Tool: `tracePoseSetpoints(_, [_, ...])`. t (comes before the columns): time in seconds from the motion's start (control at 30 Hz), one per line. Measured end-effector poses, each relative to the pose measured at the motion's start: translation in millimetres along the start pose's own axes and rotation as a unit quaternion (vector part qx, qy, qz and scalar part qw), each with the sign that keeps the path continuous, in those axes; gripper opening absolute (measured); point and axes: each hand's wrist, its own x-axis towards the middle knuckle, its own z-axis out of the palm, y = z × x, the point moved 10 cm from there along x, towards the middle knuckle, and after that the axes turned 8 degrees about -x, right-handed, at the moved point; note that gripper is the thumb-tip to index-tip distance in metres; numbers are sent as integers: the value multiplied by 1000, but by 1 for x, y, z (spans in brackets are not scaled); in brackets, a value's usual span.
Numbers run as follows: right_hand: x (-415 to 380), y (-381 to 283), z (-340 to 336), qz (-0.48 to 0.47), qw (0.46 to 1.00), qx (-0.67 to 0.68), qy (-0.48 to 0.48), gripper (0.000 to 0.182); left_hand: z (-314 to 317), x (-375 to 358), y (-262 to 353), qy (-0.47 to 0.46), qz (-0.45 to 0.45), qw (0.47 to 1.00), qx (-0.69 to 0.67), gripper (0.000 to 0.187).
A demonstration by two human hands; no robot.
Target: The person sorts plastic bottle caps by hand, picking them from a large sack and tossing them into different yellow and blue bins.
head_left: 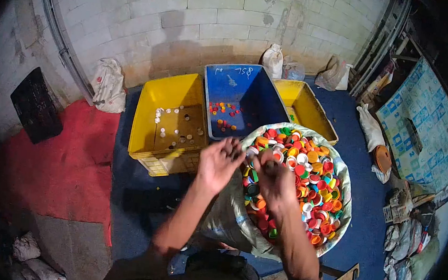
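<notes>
A large woven sack [344, 177] with a rolled-down rim is heaped with plastic bottle caps [313, 188] in red, orange, white, green, yellow and blue. Over its left edge, my left hand [220, 166] has its fingers curled, with dark shapes at the fingertips that are too blurred to name. My right hand [275, 183] is close beside it above the caps, fingers bent inward; whatever lies in them is hidden. A pale cap [252, 151] shows between the two hands.
Beyond the sack stand a yellow crate [149, 115] with scattered white caps, a blue crate [260, 90] with red and orange caps, and another yellow crate [312, 108] with a few green ones. Red cloth [80, 165] covers the floor at left. Filled bags [403, 251] line the right side.
</notes>
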Motion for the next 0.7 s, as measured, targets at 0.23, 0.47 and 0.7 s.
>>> tracePoseSetpoints(0.23, [144,-51,-26,-52,965,-228,120,12,48,136,75,36,97,987,127,87])
tracePoseSetpoints(0.47, [-7,-96,-32,-147,969,-186,77,58,-76,3,194,48,268,959,82,74])
tracePoseSetpoints(0.7, [-125,-92,-92,-291,916,-246,122,59,-224,-125,96,253,229,936,86,33])
